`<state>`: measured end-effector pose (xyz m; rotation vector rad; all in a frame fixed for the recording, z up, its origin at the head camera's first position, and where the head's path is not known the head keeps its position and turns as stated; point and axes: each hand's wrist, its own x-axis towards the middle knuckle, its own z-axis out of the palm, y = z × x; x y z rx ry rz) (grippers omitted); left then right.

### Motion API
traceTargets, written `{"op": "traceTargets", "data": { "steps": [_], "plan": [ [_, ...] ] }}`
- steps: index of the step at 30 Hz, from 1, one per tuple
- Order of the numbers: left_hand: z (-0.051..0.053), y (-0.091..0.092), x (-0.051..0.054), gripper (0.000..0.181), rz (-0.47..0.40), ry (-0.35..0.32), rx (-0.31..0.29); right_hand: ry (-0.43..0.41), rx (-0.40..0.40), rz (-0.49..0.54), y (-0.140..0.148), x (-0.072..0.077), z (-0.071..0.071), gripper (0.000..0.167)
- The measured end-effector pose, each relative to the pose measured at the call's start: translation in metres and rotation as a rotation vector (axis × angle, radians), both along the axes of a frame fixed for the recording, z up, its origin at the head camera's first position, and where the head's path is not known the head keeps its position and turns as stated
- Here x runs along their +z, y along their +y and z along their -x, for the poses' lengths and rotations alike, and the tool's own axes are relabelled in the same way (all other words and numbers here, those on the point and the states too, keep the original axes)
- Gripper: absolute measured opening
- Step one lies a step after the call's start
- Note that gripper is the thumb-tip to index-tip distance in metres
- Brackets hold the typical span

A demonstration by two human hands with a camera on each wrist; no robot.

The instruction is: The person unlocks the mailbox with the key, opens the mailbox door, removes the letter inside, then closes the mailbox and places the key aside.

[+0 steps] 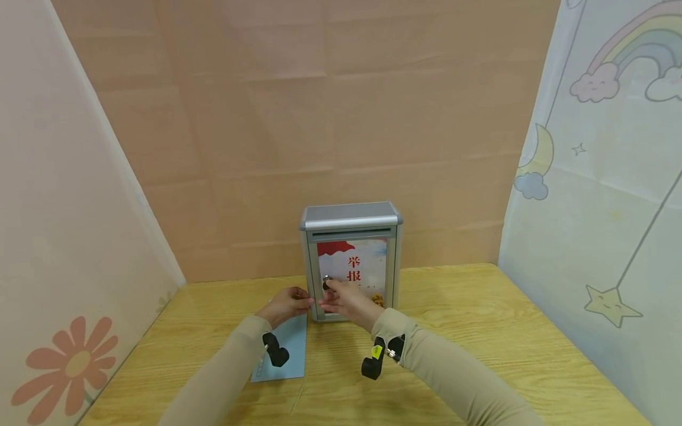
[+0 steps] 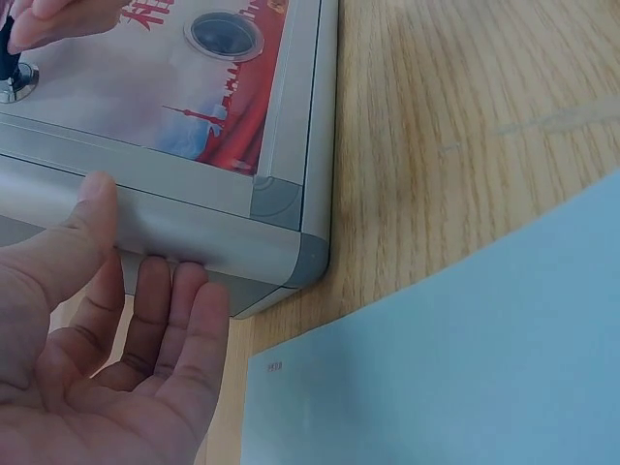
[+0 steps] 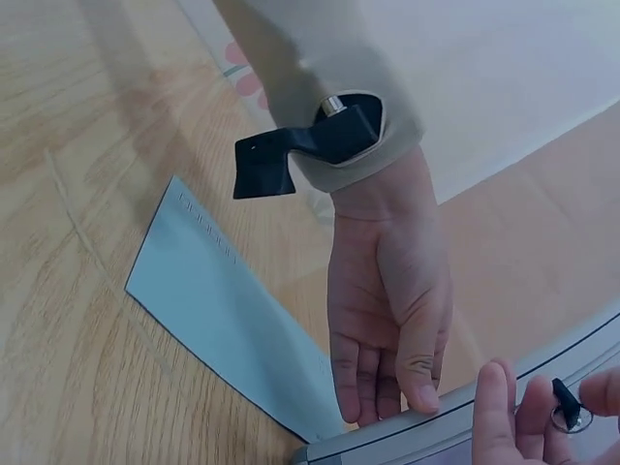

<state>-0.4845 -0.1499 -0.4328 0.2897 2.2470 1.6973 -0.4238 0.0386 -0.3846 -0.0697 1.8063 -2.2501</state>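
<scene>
A grey metal letter box (image 1: 351,225) stands upright on the table, with a slot near its top and a printed front panel with red characters. My left hand (image 1: 288,306) holds its left edge, with the thumb on the front frame and the fingers against the side (image 2: 155,291). My right hand (image 1: 351,303) is at the front panel and pinches a small black-headed key (image 3: 564,392) at the round lock (image 2: 19,85). A light blue envelope (image 1: 290,349) lies flat on the table, partly under the left wrist.
The box and envelope share a wood-grain table (image 1: 453,349). Behind it hangs a creased tan cloth (image 1: 346,118). Printed sheets with a flower (image 1: 69,367) and a rainbow (image 1: 634,41) enclose the sides. Black camera mounts (image 1: 373,364) sit on both wrists.
</scene>
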Motion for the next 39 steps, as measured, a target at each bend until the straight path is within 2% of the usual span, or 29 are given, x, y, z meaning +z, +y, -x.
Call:
{"op": "traceTargets", "data": {
  "steps": [4,10,13,21,28,35,39],
  "plan": [
    [0.000,0.000,0.000,0.027,-0.002,0.005,-0.011,-0.021,0.001,0.058,0.002,-0.002,0.001,0.014],
    [-0.002,0.000,0.001,0.029,0.004,0.015,-0.035,-0.063,-0.001,0.168,0.003,-0.004,0.001,0.012],
    [-0.002,0.002,0.002,0.027,0.009,0.019,-0.023,-0.052,0.000,0.156,0.004,-0.006,0.002,0.014],
    [-0.002,0.010,0.003,0.025,0.031,0.017,0.020,0.060,-0.019,0.016,0.006,-0.011,0.001,0.024],
    [-0.003,0.009,0.004,0.028,0.039,0.011,0.019,-0.011,-0.026,0.124,0.006,-0.012,0.003,0.019],
    [-0.001,0.010,0.004,0.026,0.042,0.025,0.035,0.050,-0.021,0.022,0.007,-0.013,0.005,0.024],
    [-0.003,0.007,0.005,0.030,0.046,0.055,-0.009,0.021,-0.015,0.068,0.008,-0.013,0.005,0.020]
  ]
}}
